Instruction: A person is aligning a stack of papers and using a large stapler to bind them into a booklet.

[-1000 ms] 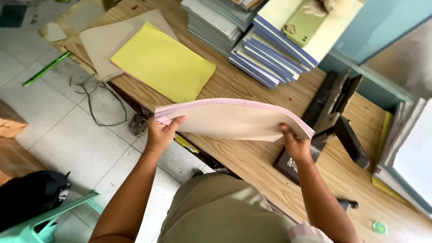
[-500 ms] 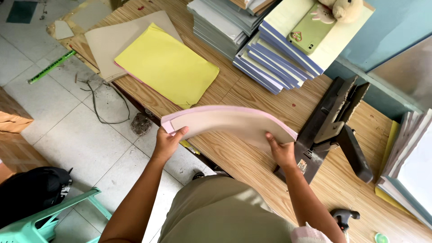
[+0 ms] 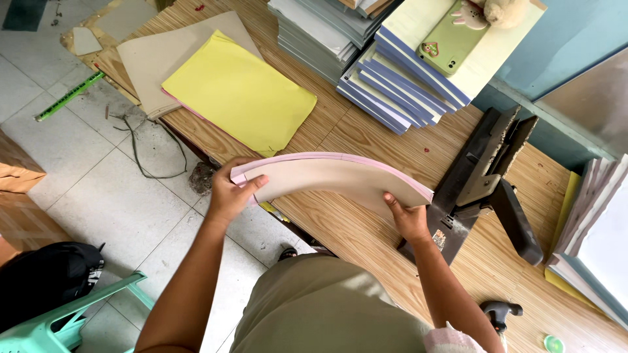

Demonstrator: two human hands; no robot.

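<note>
Held over the near edge of the wooden bench (image 3: 366, 140): one bowed sheaf of pink-edged paper (image 3: 330, 180), arched upward between two hands. Left hand (image 3: 229, 193) clamped on the sheaf's left end, thumb on top, fingers beneath. Right hand (image 3: 407, 219) clamped on the right end, fingers spread across the underside.

Just right of the right hand, touching or nearly touching the sheaf's right end: one heavy black long-arm stapler (image 3: 481, 186), standing at an angle on the bench. Far and left of the sheaf, lying flat: one yellow paper stack (image 3: 239, 91) on one sheet of brown card (image 3: 147, 55). Farther off, in the middle: two piles of bound books, one grey (image 3: 314, 33), one with blue spines (image 3: 392, 85); on the blue pile, one green phone (image 3: 451, 40) beside a plush toy (image 3: 504, 10). At the right edge: more stacked paper (image 3: 598, 222). Near right on the bench: one black hammer head (image 3: 500, 309) and one small green round item (image 3: 553, 343).

On the tiled floor (image 3: 111, 196) to the left: one green ruler (image 3: 69, 96), a loose cable (image 3: 140, 147), one teal plastic chair (image 3: 65, 320), one black bag (image 3: 46, 274).
</note>
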